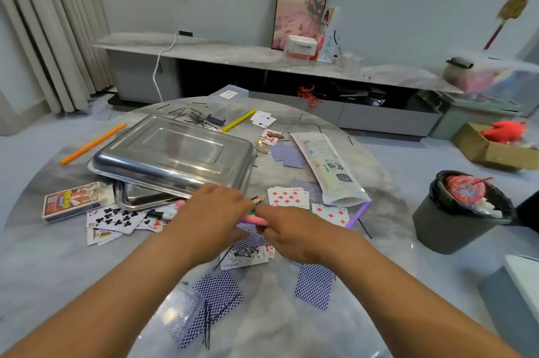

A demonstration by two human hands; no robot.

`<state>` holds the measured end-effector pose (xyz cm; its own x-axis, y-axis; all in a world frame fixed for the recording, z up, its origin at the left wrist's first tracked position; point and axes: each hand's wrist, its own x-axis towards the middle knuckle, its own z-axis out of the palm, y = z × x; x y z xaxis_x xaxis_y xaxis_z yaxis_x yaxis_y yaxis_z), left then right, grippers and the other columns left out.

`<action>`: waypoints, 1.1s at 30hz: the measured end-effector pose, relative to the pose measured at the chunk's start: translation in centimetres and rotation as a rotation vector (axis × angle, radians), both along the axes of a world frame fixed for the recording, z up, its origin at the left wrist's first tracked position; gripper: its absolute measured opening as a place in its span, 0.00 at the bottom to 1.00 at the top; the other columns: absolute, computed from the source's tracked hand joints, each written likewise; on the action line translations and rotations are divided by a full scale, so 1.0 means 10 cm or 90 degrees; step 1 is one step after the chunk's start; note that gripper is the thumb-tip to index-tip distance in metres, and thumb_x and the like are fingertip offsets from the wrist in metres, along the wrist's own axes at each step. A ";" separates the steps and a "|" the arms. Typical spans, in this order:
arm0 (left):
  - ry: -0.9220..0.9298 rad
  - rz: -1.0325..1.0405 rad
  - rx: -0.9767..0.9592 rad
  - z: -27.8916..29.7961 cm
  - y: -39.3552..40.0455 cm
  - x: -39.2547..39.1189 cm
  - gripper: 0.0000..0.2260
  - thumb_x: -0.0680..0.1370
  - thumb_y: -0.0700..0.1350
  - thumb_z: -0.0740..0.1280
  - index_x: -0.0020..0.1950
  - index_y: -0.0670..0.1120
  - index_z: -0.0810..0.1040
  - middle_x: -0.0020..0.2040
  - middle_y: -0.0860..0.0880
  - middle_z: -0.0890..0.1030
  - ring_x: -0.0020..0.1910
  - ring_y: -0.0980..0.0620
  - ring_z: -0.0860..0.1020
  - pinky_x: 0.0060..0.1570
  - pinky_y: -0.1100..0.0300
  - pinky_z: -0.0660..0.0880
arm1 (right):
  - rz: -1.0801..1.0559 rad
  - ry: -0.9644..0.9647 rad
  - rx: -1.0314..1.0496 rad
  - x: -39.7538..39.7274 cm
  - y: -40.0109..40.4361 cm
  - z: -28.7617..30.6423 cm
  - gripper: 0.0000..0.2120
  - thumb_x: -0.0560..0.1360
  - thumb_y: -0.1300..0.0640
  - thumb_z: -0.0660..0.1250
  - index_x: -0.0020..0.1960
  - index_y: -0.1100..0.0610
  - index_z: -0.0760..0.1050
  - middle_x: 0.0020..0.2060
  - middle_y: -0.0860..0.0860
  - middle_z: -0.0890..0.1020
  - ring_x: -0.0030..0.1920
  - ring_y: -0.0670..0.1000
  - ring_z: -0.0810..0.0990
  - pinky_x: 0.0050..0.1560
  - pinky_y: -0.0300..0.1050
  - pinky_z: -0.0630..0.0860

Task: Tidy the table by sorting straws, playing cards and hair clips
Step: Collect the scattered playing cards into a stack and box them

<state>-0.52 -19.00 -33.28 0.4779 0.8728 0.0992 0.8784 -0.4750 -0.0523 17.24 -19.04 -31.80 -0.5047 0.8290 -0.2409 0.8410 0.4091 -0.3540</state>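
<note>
Both hands meet in the middle of the round table (73,264). The left hand (210,212) and the right hand (294,233) both curl their fingers round a pink straw (255,219), one near each end. Only a short bit of the straw shows between them, and one pink tip pokes out by the left hand. It sits just above some blue-backed cards (253,236).

I think the step is to pick up this straw. A good way is to lift it flat, hold it softly so it does not bend, and let one hand take it. The long plastic pouch (326,165) looks like the straw bag, but I cannot tell for sure.

More straws lie around: an orange straw (93,143) on the far left, a yellow straw (239,121) behind the tray, and a purple straw (357,214) by the pouch. Cards lie all over, some face up like the diamonds card (287,197). Thin black hair pins (198,118) are piled at the back, and more lie on the near cards (218,296). A small fancy clip (258,198) rests right by the left hand, so it could get knocked.

A shiny metal lid (175,150) leans over a metal tray (143,197). A card box (73,201) is on the left. A bin (455,217) stands on the floor at the right
</note>
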 end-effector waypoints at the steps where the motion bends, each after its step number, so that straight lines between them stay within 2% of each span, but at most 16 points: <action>1: -0.010 0.023 -0.029 -0.05 0.00 0.06 0.14 0.78 0.58 0.63 0.62 0.57 0.72 0.56 0.53 0.79 0.55 0.50 0.77 0.50 0.56 0.71 | -0.018 0.033 -0.024 0.03 0.01 0.01 0.13 0.79 0.53 0.61 0.63 0.47 0.70 0.52 0.50 0.77 0.47 0.52 0.76 0.46 0.46 0.72; 2: -0.033 0.061 -0.082 -0.10 0.00 0.09 0.11 0.80 0.57 0.60 0.60 0.56 0.73 0.49 0.53 0.79 0.47 0.51 0.78 0.40 0.57 0.69 | -0.049 0.061 -0.062 0.08 0.05 0.02 0.16 0.77 0.53 0.66 0.64 0.46 0.70 0.52 0.49 0.76 0.47 0.51 0.76 0.45 0.46 0.74; 3: -0.082 0.089 -0.146 -0.15 0.00 0.09 0.09 0.81 0.56 0.59 0.57 0.55 0.73 0.44 0.54 0.78 0.42 0.52 0.76 0.35 0.58 0.66 | -0.086 0.070 -0.104 0.16 0.09 0.04 0.20 0.76 0.54 0.69 0.66 0.45 0.69 0.53 0.48 0.75 0.46 0.50 0.77 0.43 0.44 0.75; 5: -0.202 0.132 -0.281 -0.20 0.01 0.03 0.05 0.81 0.54 0.60 0.51 0.54 0.73 0.39 0.55 0.76 0.37 0.54 0.74 0.34 0.60 0.65 | -0.157 0.012 -0.150 0.34 0.16 0.06 0.26 0.74 0.59 0.71 0.69 0.47 0.67 0.58 0.50 0.74 0.43 0.48 0.77 0.39 0.41 0.76; 6: -0.267 0.150 -0.345 -0.21 0.00 0.00 0.05 0.81 0.53 0.61 0.48 0.54 0.73 0.38 0.54 0.76 0.35 0.55 0.73 0.34 0.61 0.66 | -0.190 -0.045 -0.132 0.43 0.19 0.06 0.25 0.74 0.62 0.69 0.69 0.49 0.68 0.60 0.51 0.74 0.43 0.49 0.77 0.41 0.42 0.77; 8: -0.400 0.178 -0.449 -0.22 0.01 -0.03 0.05 0.81 0.51 0.63 0.48 0.51 0.74 0.35 0.52 0.75 0.32 0.55 0.71 0.34 0.62 0.68 | -0.251 -0.176 -0.020 0.55 0.22 0.01 0.21 0.75 0.65 0.67 0.66 0.55 0.70 0.62 0.54 0.75 0.53 0.54 0.78 0.51 0.46 0.77; 10: -0.529 0.202 -0.532 -0.19 0.00 -0.01 0.06 0.81 0.50 0.64 0.52 0.49 0.75 0.34 0.51 0.75 0.29 0.56 0.69 0.30 0.63 0.68 | -0.290 -0.280 0.053 0.62 0.21 -0.10 0.20 0.76 0.64 0.66 0.67 0.57 0.70 0.64 0.56 0.73 0.62 0.55 0.76 0.56 0.48 0.74; 12: -0.687 0.247 -0.626 -0.15 -0.01 0.05 0.07 0.81 0.48 0.64 0.56 0.47 0.74 0.34 0.49 0.75 0.27 0.56 0.67 0.26 0.64 0.67 | -0.296 -0.345 0.056 0.66 0.17 -0.20 0.20 0.78 0.61 0.65 0.70 0.57 0.67 0.66 0.56 0.70 0.66 0.55 0.73 0.58 0.49 0.74; 14: -0.816 0.305 -0.710 -0.11 -0.02 0.09 0.09 0.81 0.45 0.64 0.60 0.45 0.73 0.34 0.47 0.75 0.26 0.56 0.67 0.23 0.66 0.66 | -0.283 -0.368 0.060 0.67 0.16 -0.29 0.19 0.79 0.61 0.63 0.69 0.56 0.68 0.66 0.55 0.70 0.65 0.54 0.74 0.57 0.49 0.75; 17: -0.915 0.354 -0.803 -0.06 -0.03 0.13 0.11 0.81 0.42 0.64 0.62 0.41 0.72 0.34 0.45 0.76 0.27 0.54 0.69 0.21 0.67 0.68 | -0.228 -0.399 0.085 0.64 0.19 -0.34 0.16 0.78 0.63 0.63 0.65 0.57 0.73 0.63 0.55 0.76 0.62 0.55 0.77 0.56 0.49 0.75; 20: -0.961 0.387 -0.823 -0.08 -0.03 0.13 0.11 0.81 0.40 0.63 0.62 0.38 0.72 0.34 0.44 0.77 0.28 0.52 0.72 0.22 0.65 0.72 | -0.141 -0.407 0.112 0.56 0.18 -0.28 0.14 0.79 0.56 0.66 0.63 0.56 0.74 0.61 0.54 0.78 0.62 0.56 0.78 0.57 0.50 0.74; 22: -1.006 0.410 -0.813 -0.09 -0.02 0.12 0.09 0.81 0.39 0.62 0.60 0.38 0.74 0.34 0.43 0.78 0.29 0.51 0.74 0.24 0.64 0.75 | -0.114 -0.371 0.155 0.47 0.15 -0.17 0.14 0.79 0.55 0.66 0.64 0.55 0.72 0.60 0.53 0.78 0.60 0.56 0.78 0.53 0.50 0.74; 25: -1.100 0.449 -0.802 -0.07 -0.01 0.12 0.08 0.81 0.38 0.63 0.57 0.35 0.75 0.36 0.40 0.79 0.32 0.47 0.79 0.30 0.57 0.81 | -0.092 -0.247 0.275 0.23 0.06 0.08 0.12 0.78 0.61 0.64 0.61 0.52 0.71 0.56 0.53 0.78 0.55 0.57 0.80 0.42 0.47 0.68; 29: -1.184 0.439 -0.864 -0.06 0.00 0.14 0.10 0.82 0.40 0.60 0.55 0.34 0.75 0.43 0.36 0.81 0.39 0.41 0.82 0.42 0.49 0.81 | 0.012 -0.046 0.380 -0.13 -0.14 0.30 0.09 0.76 0.61 0.62 0.53 0.50 0.71 0.50 0.51 0.75 0.48 0.59 0.78 0.34 0.47 0.60; 31: -1.203 0.383 -0.904 -0.05 -0.02 0.12 0.11 0.80 0.43 0.62 0.51 0.36 0.77 0.39 0.39 0.80 0.34 0.45 0.81 0.40 0.53 0.81 | 0.124 0.046 0.352 -0.27 -0.19 0.24 0.07 0.73 0.58 0.63 0.51 0.51 0.74 0.48 0.51 0.76 0.46 0.58 0.78 0.32 0.47 0.63; 33: -1.221 0.402 -0.896 -0.02 -0.04 0.09 0.14 0.78 0.49 0.65 0.44 0.37 0.79 0.32 0.42 0.77 0.27 0.49 0.78 0.31 0.58 0.79 | 0.232 0.094 0.310 -0.33 -0.17 0.10 0.07 0.70 0.58 0.62 0.46 0.52 0.77 0.45 0.51 0.78 0.42 0.57 0.78 0.34 0.48 0.70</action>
